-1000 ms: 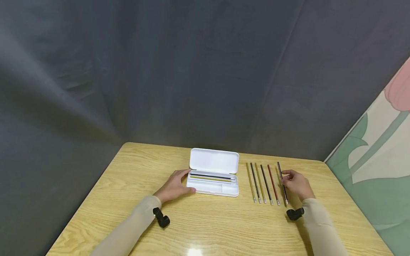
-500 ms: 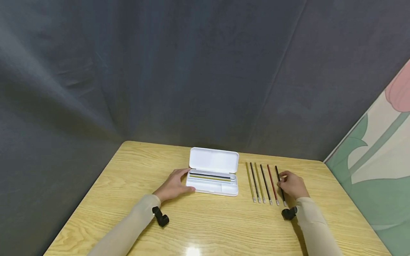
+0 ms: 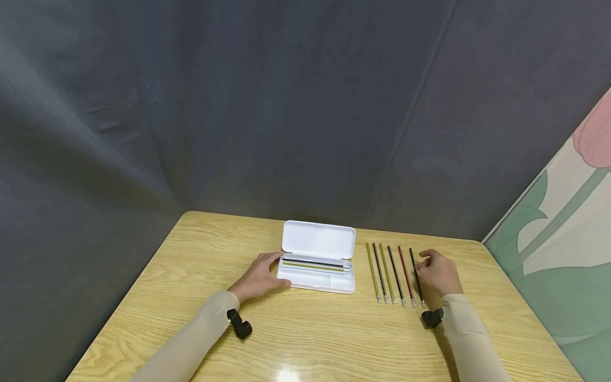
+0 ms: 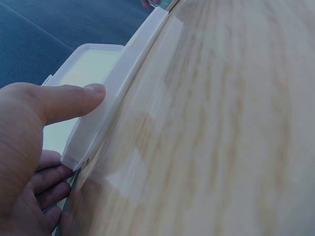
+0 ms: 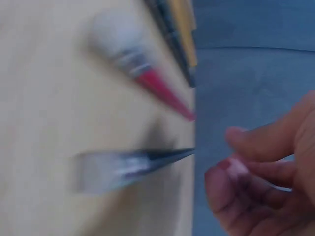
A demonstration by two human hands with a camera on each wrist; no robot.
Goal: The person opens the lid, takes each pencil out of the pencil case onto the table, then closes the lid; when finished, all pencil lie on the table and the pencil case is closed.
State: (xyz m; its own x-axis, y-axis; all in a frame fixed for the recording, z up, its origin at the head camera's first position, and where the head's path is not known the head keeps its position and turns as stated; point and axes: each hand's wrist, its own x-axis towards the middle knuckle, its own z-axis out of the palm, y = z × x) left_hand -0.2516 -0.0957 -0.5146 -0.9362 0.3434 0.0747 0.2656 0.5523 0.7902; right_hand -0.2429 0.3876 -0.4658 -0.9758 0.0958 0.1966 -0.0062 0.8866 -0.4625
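left fingers [image 4: 51,174] clamped on white case [image 3: 305,279] | right fingers [image 5: 221,189] apart | nearest black pencil [image 5: 157,160] blurred in right-wrist view

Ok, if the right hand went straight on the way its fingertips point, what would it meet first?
Most likely the rightmost black pencil, just left of the right hand; the red pencil comes next. Height is unclear, so it might pass over.
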